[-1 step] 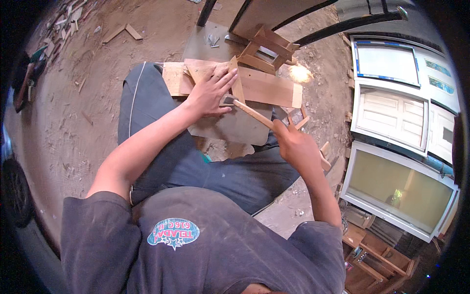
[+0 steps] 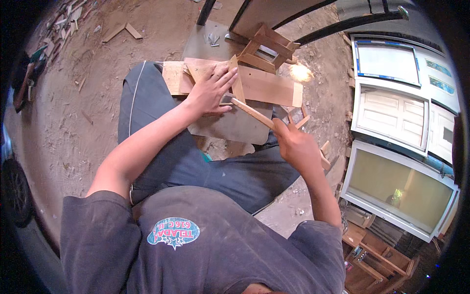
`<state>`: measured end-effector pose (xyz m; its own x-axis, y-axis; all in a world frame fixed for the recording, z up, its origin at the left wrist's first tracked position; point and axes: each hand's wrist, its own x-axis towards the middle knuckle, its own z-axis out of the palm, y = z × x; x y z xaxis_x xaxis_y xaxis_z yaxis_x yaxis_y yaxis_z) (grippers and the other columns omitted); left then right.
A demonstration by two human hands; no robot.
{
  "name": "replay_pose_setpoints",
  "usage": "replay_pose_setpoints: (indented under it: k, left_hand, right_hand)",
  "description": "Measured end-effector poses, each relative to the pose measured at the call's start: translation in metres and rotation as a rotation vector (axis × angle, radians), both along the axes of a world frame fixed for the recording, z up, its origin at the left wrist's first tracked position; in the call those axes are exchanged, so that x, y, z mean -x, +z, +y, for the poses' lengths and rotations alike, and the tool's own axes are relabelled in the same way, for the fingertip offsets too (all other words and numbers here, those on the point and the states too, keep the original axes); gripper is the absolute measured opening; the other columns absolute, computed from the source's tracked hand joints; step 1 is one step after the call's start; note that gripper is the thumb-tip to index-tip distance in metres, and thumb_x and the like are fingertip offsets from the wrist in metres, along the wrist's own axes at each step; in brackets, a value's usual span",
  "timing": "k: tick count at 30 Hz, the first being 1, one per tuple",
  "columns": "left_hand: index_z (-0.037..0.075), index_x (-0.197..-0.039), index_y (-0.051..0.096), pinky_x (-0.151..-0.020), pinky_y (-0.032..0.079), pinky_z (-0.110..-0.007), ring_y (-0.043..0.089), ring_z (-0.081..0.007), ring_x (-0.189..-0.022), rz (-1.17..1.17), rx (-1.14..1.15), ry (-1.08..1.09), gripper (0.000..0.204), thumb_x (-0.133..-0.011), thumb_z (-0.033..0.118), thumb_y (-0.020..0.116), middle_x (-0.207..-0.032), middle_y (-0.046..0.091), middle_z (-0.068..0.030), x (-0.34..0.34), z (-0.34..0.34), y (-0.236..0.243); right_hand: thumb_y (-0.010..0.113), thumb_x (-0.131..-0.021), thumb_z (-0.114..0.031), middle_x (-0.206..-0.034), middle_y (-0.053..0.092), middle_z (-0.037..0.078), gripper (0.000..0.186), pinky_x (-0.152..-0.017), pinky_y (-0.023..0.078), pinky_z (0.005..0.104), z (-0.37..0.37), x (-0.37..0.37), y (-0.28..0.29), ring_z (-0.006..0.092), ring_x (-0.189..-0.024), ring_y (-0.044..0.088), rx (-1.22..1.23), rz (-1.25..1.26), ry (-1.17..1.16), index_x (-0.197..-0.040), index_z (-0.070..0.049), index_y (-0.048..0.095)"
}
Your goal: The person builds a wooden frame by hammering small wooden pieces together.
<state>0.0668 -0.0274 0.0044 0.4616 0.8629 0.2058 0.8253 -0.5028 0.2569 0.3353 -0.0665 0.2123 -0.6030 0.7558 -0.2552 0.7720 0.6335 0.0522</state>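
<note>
Since the wood strip (image 2: 238, 89) is lying across the plank (image 2: 271, 88) against the flat, spread left hand (image 2: 211, 91), and the right hand (image 2: 296, 145) is gripping a hammer (image 2: 252, 113) right beside it, a sloppy swing could be mashing that left hand, imo.

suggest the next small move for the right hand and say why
Perhaps ease the wooden-handled tool back a little: the right hand grips its handle, and its dark head sits close by the left hand, which lies on the wooden pieces.
</note>
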Motion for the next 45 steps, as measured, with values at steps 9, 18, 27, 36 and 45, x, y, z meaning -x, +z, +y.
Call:
replay_pose_setpoints:
  k: [9, 18, 27, 36, 45]
  left_hand:
    - [0.004, -0.163, 0.031, -0.129, 0.014, -0.053, 0.027, -0.0274, -0.158, -0.010, -0.018, 0.008, 0.100, -0.087, 0.060, 0.064, -0.171, 0.029, -0.0106, -0.002, 0.001, -0.006]
    - [0.004, -0.163, 0.029, -0.129, 0.014, -0.053, 0.025, -0.0273, -0.159, -0.009, 0.019, 0.003, 0.098, -0.088, 0.056, 0.064, -0.172, 0.028, -0.0104, 0.000, 0.001, -0.003]
    - [0.003, -0.163, 0.028, -0.130, 0.016, -0.051, 0.024, -0.0297, -0.159, -0.014, 0.093, 0.002, 0.098, -0.088, 0.052, 0.067, -0.172, 0.027, -0.0120, -0.004, 0.002, 0.007]
    - [0.003, -0.159, 0.039, -0.129, 0.016, -0.050, 0.022, -0.0351, -0.159, -0.094, -0.115, 0.321, 0.064, -0.104, 0.033, 0.051, -0.170, 0.029, -0.0168, -0.026, 0.053, 0.011]
    - [0.009, -0.165, 0.028, -0.129, 0.017, -0.051, 0.026, -0.0350, -0.158, -0.058, -0.038, 0.348, 0.066, -0.108, 0.038, 0.045, -0.170, 0.028, -0.0182, -0.039, 0.060, -0.006]
  right_hand:
    - [0.065, -0.098, -0.017, -0.087, 0.068, 0.016, 0.028, -0.060, 0.055, 0.0510, -0.010, -0.011, -0.011, 0.0424, -0.072, 0.068, 0.061, 0.135, -0.125, -0.126, -0.015, 0.060]
    - [0.063, -0.098, -0.015, -0.084, 0.068, 0.016, 0.022, -0.059, 0.056, 0.0503, 0.004, -0.031, -0.031, 0.0404, -0.071, 0.069, -0.012, 0.216, -0.156, -0.119, -0.011, 0.058]
    - [0.072, -0.094, -0.026, -0.084, 0.069, 0.021, 0.030, -0.069, 0.054, 0.0549, 0.029, -0.072, -0.070, 0.0436, -0.081, 0.069, 0.255, 0.367, -0.332, -0.115, -0.008, 0.059]
    - [0.072, -0.094, -0.026, -0.083, 0.069, 0.020, 0.027, -0.065, 0.053, 0.0532, 0.066, -0.087, -0.084, 0.0433, -0.077, 0.069, 0.201, 0.434, -0.128, -0.113, -0.008, 0.064]
    - [0.074, -0.089, -0.019, -0.081, 0.066, 0.017, 0.021, -0.063, 0.053, 0.0482, 0.084, -0.092, -0.115, 0.0393, -0.075, 0.069, 0.205, 0.455, 0.032, -0.103, -0.007, 0.063]
